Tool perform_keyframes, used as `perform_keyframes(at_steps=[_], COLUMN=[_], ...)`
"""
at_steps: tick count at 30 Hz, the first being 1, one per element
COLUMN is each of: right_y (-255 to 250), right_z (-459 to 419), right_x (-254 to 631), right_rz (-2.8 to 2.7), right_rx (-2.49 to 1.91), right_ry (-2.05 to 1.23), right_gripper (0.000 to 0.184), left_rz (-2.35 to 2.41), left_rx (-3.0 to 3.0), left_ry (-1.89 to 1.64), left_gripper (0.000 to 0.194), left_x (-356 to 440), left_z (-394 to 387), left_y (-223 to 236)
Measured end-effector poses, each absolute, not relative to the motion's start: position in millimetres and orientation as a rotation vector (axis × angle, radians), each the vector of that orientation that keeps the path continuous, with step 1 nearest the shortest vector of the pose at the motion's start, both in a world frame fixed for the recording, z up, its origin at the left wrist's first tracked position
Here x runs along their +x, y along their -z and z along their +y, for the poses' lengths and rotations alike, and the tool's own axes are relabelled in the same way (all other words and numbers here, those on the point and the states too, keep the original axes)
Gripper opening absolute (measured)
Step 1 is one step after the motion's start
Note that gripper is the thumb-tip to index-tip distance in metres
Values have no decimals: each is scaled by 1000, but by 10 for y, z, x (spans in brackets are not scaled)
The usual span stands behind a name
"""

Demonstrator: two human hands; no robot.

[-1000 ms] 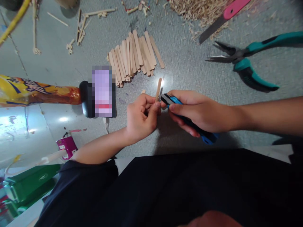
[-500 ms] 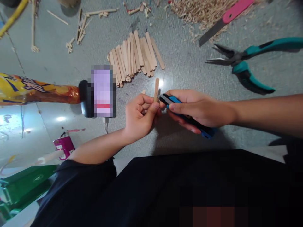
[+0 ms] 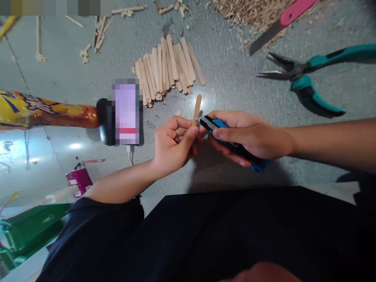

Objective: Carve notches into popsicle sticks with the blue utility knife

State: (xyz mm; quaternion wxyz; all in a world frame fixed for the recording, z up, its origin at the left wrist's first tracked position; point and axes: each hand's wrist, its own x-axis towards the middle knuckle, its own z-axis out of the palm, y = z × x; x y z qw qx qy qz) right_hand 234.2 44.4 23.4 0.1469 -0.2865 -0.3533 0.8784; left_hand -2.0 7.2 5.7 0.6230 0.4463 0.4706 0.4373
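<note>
Between thumb and fingers, my left hand (image 3: 176, 143) pinches a wooden craft stick (image 3: 197, 106), whose rounded end points away from me. My right hand (image 3: 246, 135) is wrapped round a blue and black utility knife (image 3: 225, 131). The knife's tip meets the side of the stick just above my left thumb; how much blade is out is hard to see. Beyond my hands lies a pile of similar craft sticks (image 3: 167, 68), side by side on the grey surface.
Teal-handled pliers (image 3: 299, 72) lie open at the right. A pink-handled saw (image 3: 282, 23) rests by a heap of wood shavings (image 3: 243, 15). At left are a phone (image 3: 126, 113) on a stand, a yellow snack packet (image 3: 44, 111) and a purple box (image 3: 78, 182). Cut stick pieces (image 3: 101, 35) lie scattered.
The craft stick's free end has tilted to the right against the knife. Both hands keep their grips and have hardly moved.
</note>
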Motion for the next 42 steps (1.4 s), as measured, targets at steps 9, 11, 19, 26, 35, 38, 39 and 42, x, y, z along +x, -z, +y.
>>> perform_keyframes(at_steps=[9,11,19,26,35,38,39,42], right_y=[-272,-277,-307,-341,-388,-399,-394,-359], right_z=[427,425,397,353,266,288,304,365], right_x=[2326,2320,2310,2281,2252,2235,2233,2249], right_rz=[-1099,-1114,-1149,-1177,-1172,-1176,-1170,-1139], right_rx=[-954,-959,-996,-1136,-1203,-1198,-1189,-1143], right_ry=[-2419,-2415,-2365,-2305,-2323,-2305,-2306,-2336], right_gripper=[9,11,16,18,25,26,24,19], left_rz=[1115,1120,1136,1128,1107,1048,1042,1077], left_rx=[1030,1038,1088,1299,1469,1382,1324,1176], left_ry=[-982,-984,-1001,-1050,-994,-1024,-1020,-976], left_gripper=[46,45,43,37,25,29,31,37], left_x=[-32,-36,-27,-69,-93,-66,-59,-58], left_z=[58,63,48,-18,-19,34,52,86], left_y=[-37,-36,-32,67,57,41,36,16])
